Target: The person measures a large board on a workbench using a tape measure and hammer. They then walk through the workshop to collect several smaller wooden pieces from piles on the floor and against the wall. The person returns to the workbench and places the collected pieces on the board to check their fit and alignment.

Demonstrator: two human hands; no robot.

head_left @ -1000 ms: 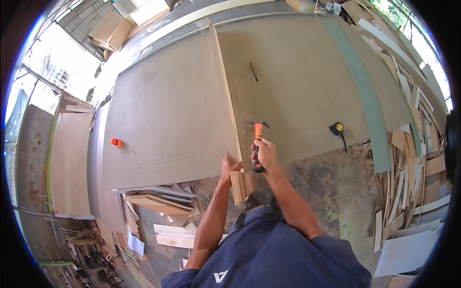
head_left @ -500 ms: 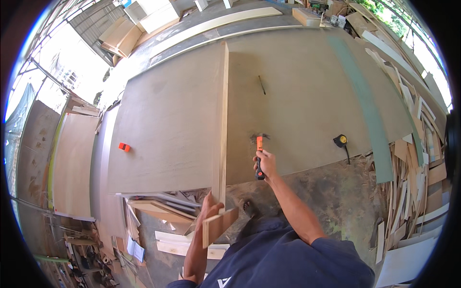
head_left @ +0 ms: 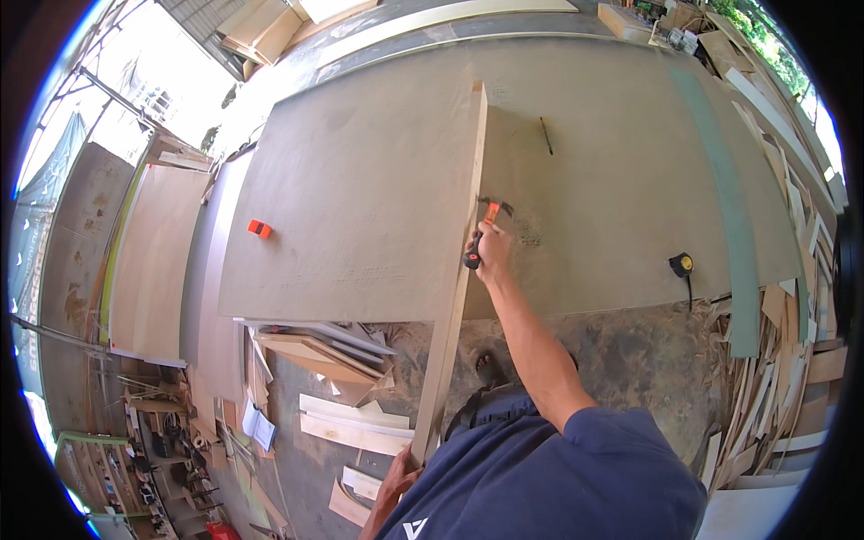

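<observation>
My right hand is closed round the black grip of a claw hammer with an orange neck. The hammer's head is beside a long, narrow wooden board, which runs away from me over a large table-like panel. Low in the picture, close to my body, my left hand grips the board's near end, which sticks out past the panel's edge. My shirt hides part of that hand and the board's end.
On the panel lie a thin dark rod, a yellow-and-black tape measure and a small orange block-shaped object. A green strip crosses its right side. Wood offcuts are piled at right; more boards lie on the floor.
The board has slid toward me, and my left hand has come back with it. A short crosspiece at its near end is out of sight. The hammer has moved left, up to the board.
</observation>
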